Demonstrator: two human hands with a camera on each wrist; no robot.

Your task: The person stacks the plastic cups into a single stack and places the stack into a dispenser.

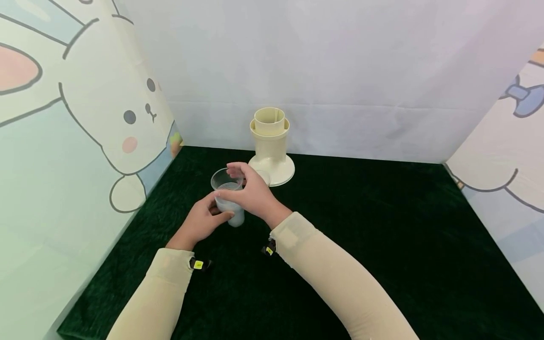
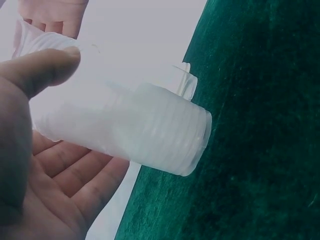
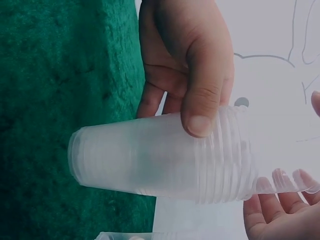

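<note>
My left hand grips a stack of clear plastic cups round its side, thumb on one side and fingers on the other. The stack is held upright in the head view, several rims showing close together. At its top, my right hand holds the uppermost clear cup between thumb and fingers. That cup stands partly raised out of the stack, as the right wrist view shows. Another clear plastic cup is beyond my right hand, mostly hidden by it.
A cream cup-shaped stand with a round base and an open tube on top stands at the back of the table. Dark green cloth covers the table. A pale curtain rises behind, with printed panels at both sides.
</note>
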